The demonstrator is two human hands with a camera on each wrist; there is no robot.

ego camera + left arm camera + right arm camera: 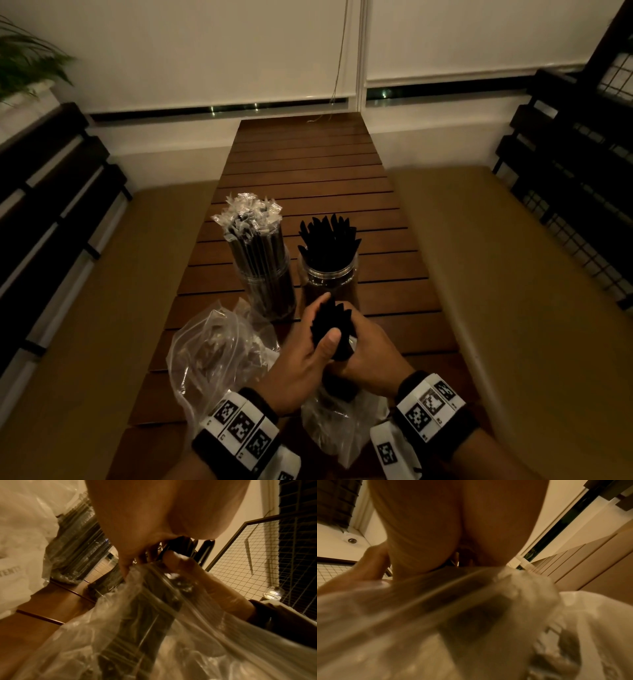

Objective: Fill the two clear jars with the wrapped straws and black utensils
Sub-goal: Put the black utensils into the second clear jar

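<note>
Two clear jars stand mid-table. The left jar (270, 291) is packed with wrapped straws (251, 226) standing upright. The right jar (329, 279) holds several black utensils (330, 240) with their tips pointing up. Just in front of that jar, my left hand (308, 353) and right hand (368, 353) together grip a bundle of black utensils (330, 330), the left thumb pressed across it. Its lower end sits in a clear plastic bag (337, 421) beneath my hands. The wrist views show my palms close up, with blurred plastic bag (154, 635) and dark utensils (467, 615) inside it.
A second crumpled clear bag (215, 346) lies to the left of my hands on the slatted wooden table (308, 164). Padded benches (513, 274) run along both sides. A window blind closes the far end, and a plant (24, 65) stands at the far left.
</note>
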